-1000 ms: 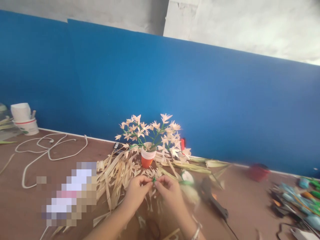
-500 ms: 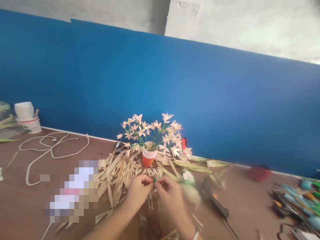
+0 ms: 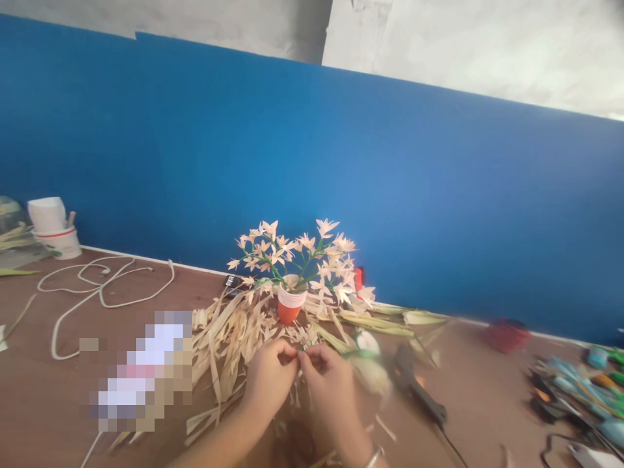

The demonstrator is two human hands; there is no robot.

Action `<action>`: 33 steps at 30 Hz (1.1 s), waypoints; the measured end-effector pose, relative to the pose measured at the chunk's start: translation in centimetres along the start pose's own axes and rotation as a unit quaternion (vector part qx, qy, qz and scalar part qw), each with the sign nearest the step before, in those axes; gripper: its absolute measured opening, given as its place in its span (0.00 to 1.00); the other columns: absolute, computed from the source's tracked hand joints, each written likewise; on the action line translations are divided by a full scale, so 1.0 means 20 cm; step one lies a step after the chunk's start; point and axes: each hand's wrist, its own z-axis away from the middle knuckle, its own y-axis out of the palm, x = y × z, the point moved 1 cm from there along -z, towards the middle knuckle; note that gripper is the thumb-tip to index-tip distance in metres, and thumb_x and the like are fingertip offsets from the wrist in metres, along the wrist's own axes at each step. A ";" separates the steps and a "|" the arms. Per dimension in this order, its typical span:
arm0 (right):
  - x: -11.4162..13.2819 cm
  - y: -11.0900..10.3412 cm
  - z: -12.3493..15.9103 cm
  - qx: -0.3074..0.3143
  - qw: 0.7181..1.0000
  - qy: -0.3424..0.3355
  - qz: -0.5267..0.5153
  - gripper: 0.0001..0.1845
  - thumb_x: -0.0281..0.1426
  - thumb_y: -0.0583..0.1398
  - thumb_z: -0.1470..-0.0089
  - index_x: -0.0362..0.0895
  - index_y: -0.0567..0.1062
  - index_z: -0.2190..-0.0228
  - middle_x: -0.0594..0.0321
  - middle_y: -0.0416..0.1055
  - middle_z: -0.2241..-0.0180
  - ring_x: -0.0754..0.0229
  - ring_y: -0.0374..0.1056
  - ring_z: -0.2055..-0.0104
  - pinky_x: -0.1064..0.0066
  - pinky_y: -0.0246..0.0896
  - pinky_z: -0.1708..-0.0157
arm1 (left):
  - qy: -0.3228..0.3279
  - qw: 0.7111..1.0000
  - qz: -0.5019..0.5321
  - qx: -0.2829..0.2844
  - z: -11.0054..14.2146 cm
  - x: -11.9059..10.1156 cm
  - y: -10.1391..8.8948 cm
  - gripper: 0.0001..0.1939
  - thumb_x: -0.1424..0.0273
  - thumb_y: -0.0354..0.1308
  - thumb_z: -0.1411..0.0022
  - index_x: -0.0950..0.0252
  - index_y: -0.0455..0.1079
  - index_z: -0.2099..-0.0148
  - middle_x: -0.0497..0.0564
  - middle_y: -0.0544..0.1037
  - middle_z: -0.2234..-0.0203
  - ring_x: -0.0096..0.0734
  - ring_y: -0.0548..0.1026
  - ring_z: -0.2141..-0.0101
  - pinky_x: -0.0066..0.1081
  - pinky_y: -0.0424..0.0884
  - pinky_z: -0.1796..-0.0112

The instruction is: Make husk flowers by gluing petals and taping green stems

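My left hand and my right hand meet fingertip to fingertip above the table, thumbs and forefingers pinched. Whatever lies in the pinch is tiny and mostly hidden by the fingers. Just behind them stands an orange and white paper cup holding green stems with many pale star-shaped flowers. Dried husk strips are spread to the left of the cup and under the hands. A roll of green tape sits by a pale round bundle, right of my right hand.
A black glue gun with a cord lies to the right. Beyond it are a dark red container and a heap of coloured items. Leftward are a looped white cable and paper cups. A blue panel closes off the back.
Both hands stay close together in nearly the same place. The small green bit that showed between the fingertips is now almost covered, and the fingers have come closer together.
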 end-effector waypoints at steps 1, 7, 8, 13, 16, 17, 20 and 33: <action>0.00 0.00 0.00 0.000 1.000 -0.001 0.001 0.09 0.33 0.58 0.52 0.41 0.72 0.77 0.60 0.72 0.79 0.59 0.66 0.76 0.72 0.57 0.77 | 0.002 1.000 -0.006 -0.004 0.00 0.00 0.00 0.06 0.71 0.55 0.52 0.64 0.69 0.79 0.48 0.74 0.79 0.33 0.71 0.73 0.30 0.62 0.69; -0.02 0.02 0.01 -0.017 0.999 -0.037 0.005 0.09 0.32 0.55 0.49 0.42 0.69 0.77 0.63 0.69 0.79 0.62 0.64 0.77 0.74 0.56 0.77 | 0.009 1.000 -0.004 -0.005 0.02 0.01 0.01 0.05 0.73 0.54 0.52 0.63 0.68 0.78 0.48 0.73 0.77 0.32 0.70 0.73 0.29 0.62 0.70; -0.03 0.02 0.01 -0.018 0.999 -0.043 0.004 0.08 0.32 0.55 0.49 0.42 0.69 0.77 0.64 0.69 0.79 0.62 0.63 0.77 0.74 0.56 0.77 | 0.010 1.000 -0.004 -0.005 0.02 0.01 0.01 0.05 0.73 0.54 0.52 0.63 0.68 0.78 0.48 0.73 0.77 0.32 0.70 0.73 0.29 0.62 0.70; -0.04 -0.01 -0.04 0.017 0.991 0.019 -0.131 0.09 0.34 0.58 0.54 0.42 0.67 0.80 0.68 0.64 0.83 0.66 0.59 0.80 0.75 0.53 0.80 | -0.014 0.996 0.064 0.060 -0.01 -0.01 0.00 0.03 0.71 0.57 0.54 0.65 0.69 0.76 0.49 0.74 0.77 0.33 0.71 0.72 0.29 0.63 0.69; -0.06 -0.04 -0.09 0.067 0.964 0.090 -0.239 0.14 0.38 0.62 0.59 0.42 0.67 0.82 0.72 0.59 0.88 0.69 0.53 0.86 0.77 0.47 0.85 | -0.074 0.969 0.178 0.155 -0.03 -0.05 -0.02 0.05 0.70 0.59 0.56 0.66 0.70 0.73 0.48 0.74 0.77 0.31 0.70 0.73 0.28 0.62 0.70; -0.07 -0.04 -0.10 0.078 0.956 0.104 -0.261 0.14 0.39 0.63 0.61 0.42 0.67 0.82 0.72 0.58 0.89 0.70 0.52 0.87 0.78 0.45 0.85 | -0.093 0.953 0.222 0.182 -0.03 -0.06 -0.03 0.06 0.69 0.60 0.55 0.66 0.71 0.72 0.47 0.74 0.78 0.29 0.69 0.74 0.27 0.62 0.71; -0.09 -0.06 -0.12 0.096 0.941 0.123 -0.301 0.15 0.38 0.65 0.63 0.41 0.67 0.82 0.72 0.60 0.88 0.72 0.52 0.87 0.79 0.43 0.86 | -0.143 0.914 0.306 0.222 -0.03 -0.07 -0.06 0.12 0.62 0.59 0.51 0.67 0.70 0.74 0.45 0.71 0.82 0.25 0.65 0.78 0.26 0.57 0.74; -0.08 -0.06 -0.11 0.161 0.959 0.088 -0.217 0.18 0.42 0.65 0.62 0.41 0.68 0.82 0.68 0.67 0.84 0.70 0.58 0.86 0.78 0.50 0.85 | -0.126 0.939 0.238 0.216 -0.04 -0.04 -0.06 0.08 0.67 0.59 0.56 0.68 0.72 0.77 0.44 0.70 0.87 0.24 0.63 0.83 0.26 0.55 0.78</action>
